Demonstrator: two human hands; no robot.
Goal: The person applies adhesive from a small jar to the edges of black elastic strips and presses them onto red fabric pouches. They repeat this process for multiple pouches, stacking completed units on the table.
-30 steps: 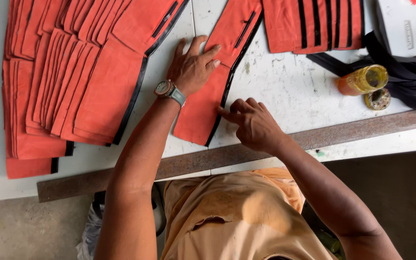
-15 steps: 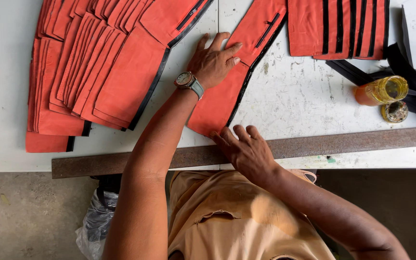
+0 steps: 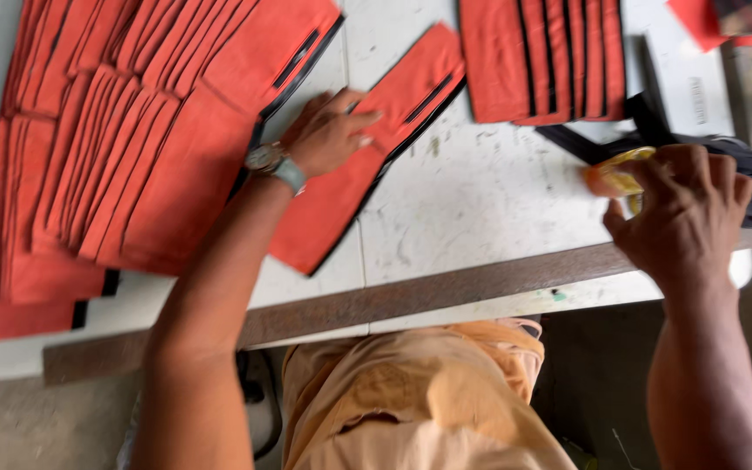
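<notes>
On the white table point(image 3: 498, 209), left hand point(image 3: 328, 135) lies flat on a single red fabric piece point(image 3: 367, 165) with black edge trim. Fingers spread and pressing down, not gripping; looks like it pins the piece so it doesn't slide. Wristwatch point(image 3: 270, 161) on that wrist.

That piece sits diagonally, near end toward the table edge, far end up by the hand. It lies apart from the others, just right of the big fanned stack of red pieces point(image 3: 124, 148) at left, which overlap like shingles, likely so each can be peeled off singly.

Right hand point(image 3: 676, 218) is off to the right, fingers curled around a small yellow bottle point(image 3: 615, 174). Appears to have hold of it, though the frame is blurred and most of the bottle is hidden behind the fingers, so can't confirm a full grip.

Far centre-right: second row of red pieces point(image 3: 541, 57) with black stripes. Dark fabric point(image 3: 741, 165) bunched at the right, behind the right hand. Long wooden strip point(image 3: 446, 292) runs along the near table edge.
</notes>
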